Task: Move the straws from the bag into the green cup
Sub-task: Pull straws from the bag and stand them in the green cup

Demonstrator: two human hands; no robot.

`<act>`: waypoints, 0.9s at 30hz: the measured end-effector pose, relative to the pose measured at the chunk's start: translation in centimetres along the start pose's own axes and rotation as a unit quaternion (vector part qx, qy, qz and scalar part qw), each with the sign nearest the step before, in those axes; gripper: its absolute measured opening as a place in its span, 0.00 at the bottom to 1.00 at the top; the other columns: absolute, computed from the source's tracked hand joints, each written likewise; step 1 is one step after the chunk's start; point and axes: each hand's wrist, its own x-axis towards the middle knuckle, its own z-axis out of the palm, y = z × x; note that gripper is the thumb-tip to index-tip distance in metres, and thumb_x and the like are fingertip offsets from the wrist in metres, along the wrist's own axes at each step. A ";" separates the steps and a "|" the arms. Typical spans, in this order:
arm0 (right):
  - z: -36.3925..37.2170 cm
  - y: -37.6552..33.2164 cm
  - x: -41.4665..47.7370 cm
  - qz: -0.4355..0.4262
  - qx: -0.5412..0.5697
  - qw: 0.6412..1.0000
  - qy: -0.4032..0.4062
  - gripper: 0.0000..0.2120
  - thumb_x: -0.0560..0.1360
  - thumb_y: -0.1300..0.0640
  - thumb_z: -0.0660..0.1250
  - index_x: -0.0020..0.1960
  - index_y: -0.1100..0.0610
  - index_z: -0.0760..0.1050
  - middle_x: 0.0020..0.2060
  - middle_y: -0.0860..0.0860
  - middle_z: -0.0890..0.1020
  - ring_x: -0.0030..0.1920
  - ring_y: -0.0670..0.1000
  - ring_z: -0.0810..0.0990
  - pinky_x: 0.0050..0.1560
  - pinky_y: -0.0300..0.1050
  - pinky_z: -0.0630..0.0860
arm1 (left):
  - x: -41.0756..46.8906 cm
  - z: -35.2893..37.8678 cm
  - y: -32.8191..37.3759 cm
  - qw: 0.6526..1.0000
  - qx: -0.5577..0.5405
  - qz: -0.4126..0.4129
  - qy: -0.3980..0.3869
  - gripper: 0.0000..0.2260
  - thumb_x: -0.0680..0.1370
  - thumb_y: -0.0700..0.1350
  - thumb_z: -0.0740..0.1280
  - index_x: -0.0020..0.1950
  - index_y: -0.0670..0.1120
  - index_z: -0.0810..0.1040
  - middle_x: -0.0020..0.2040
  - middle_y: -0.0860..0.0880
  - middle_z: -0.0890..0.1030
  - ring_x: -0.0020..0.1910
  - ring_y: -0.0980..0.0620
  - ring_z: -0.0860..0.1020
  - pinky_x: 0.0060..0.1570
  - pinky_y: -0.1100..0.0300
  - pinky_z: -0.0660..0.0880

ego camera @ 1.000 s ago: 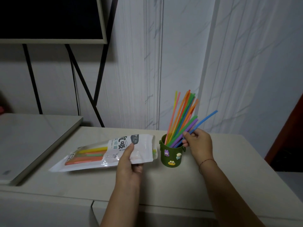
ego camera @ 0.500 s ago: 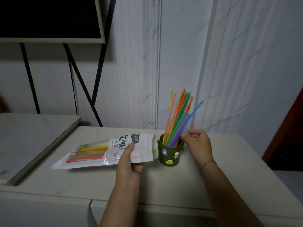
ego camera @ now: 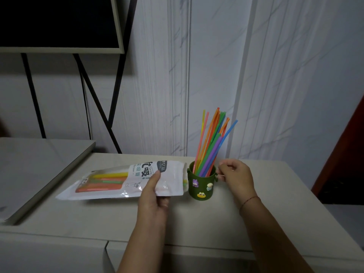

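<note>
A dark green cup (ego camera: pixel 201 187) with small cartoon stickers stands on the pale counter (ego camera: pixel 197 223). Several coloured straws (ego camera: pixel 211 142) stand in it and lean to the right. A white and clear straw bag (ego camera: pixel 122 182) lies flat to the cup's left, its open end almost touching the cup, with yellow, green and orange straws still inside. My left hand (ego camera: pixel 155 194) grips the bag near that open end. Just right of the cup, my right hand (ego camera: pixel 235 174) hovers with fingers loosely curled, holding nothing.
A raised grey slab (ego camera: pixel 33 170) lies at the left, beside the counter. A dark framed screen on black legs (ego camera: pixel 59 24) stands behind it. The marble-patterned wall is close behind the cup. A dark red door edge (ego camera: pixel 346 154) is at the far right.
My right hand has let go of the blue and purple straws, which now stand in the cup, and has drawn slightly back to the right. The left hand and bag stay put.
</note>
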 end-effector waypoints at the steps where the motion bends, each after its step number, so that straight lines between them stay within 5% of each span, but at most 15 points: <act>1: 0.2 -0.2 -0.4 0.005 0.013 1.000 -0.013 0.06 0.77 0.59 0.63 0.48 0.61 0.77 0.39 0.55 0.81 0.39 0.48 0.80 0.39 0.37 0.78 | 0.0 0.0 -0.1 1.000 0.013 0.008 0.001 0.14 0.72 0.35 0.70 0.53 0.50 0.76 0.48 0.49 0.85 0.45 0.52 0.83 0.43 0.51 0.81; 5: 2.1 -0.4 -2.2 0.111 0.138 0.980 -0.092 0.06 0.77 0.61 0.62 0.50 0.61 0.76 0.43 0.57 0.81 0.43 0.50 0.81 0.42 0.40 0.80 | -0.3 0.3 -0.4 0.995 0.077 0.064 -0.008 0.15 0.71 0.36 0.72 0.55 0.48 0.79 0.53 0.48 0.84 0.49 0.50 0.82 0.53 0.52 0.79; 8: 3.7 -0.8 -3.6 0.193 0.273 0.930 -0.152 0.11 0.78 0.61 0.60 0.58 0.62 0.74 0.47 0.57 0.84 0.48 0.53 0.83 0.51 0.47 0.80 | -0.6 0.6 -0.7 0.984 0.133 0.120 -0.019 0.18 0.70 0.36 0.73 0.59 0.43 0.79 0.53 0.47 0.84 0.49 0.50 0.82 0.49 0.57 0.77; 11: 4.5 -0.8 -4.3 0.225 0.338 0.895 -0.183 0.12 0.79 0.57 0.60 0.56 0.60 0.78 0.42 0.55 0.86 0.40 0.52 0.86 0.39 0.45 0.83 | -0.8 0.6 -0.9 0.970 0.184 0.158 -0.036 0.19 0.69 0.36 0.74 0.59 0.44 0.79 0.53 0.47 0.84 0.51 0.50 0.83 0.47 0.59 0.78; 15: 4.6 -0.4 -4.2 0.268 0.378 0.864 -0.195 0.17 0.79 0.54 0.60 0.63 0.61 0.75 0.56 0.59 0.82 0.55 0.59 0.82 0.53 0.53 0.79 | -0.9 0.8 -0.9 0.953 0.224 0.198 -0.055 0.18 0.69 0.35 0.74 0.57 0.46 0.80 0.52 0.48 0.84 0.50 0.52 0.83 0.49 0.60 0.79; 22: 4.3 -0.7 -4.2 0.280 0.375 0.869 -0.162 0.11 0.78 0.57 0.61 0.56 0.61 0.76 0.46 0.58 0.83 0.45 0.57 0.82 0.34 0.48 0.82 | -0.9 1.0 -0.9 0.949 0.227 0.213 -0.057 0.18 0.69 0.35 0.74 0.55 0.48 0.79 0.51 0.50 0.84 0.48 0.54 0.83 0.47 0.62 0.79; 27: 4.0 -0.9 -3.9 0.249 0.334 0.899 -0.137 0.13 0.75 0.64 0.65 0.59 0.65 0.73 0.49 0.61 0.81 0.49 0.59 0.81 0.50 0.55 0.78 | -0.3 0.5 -0.3 0.977 0.150 0.148 -0.011 0.18 0.69 0.36 0.74 0.58 0.45 0.79 0.55 0.46 0.83 0.53 0.49 0.82 0.55 0.53 0.77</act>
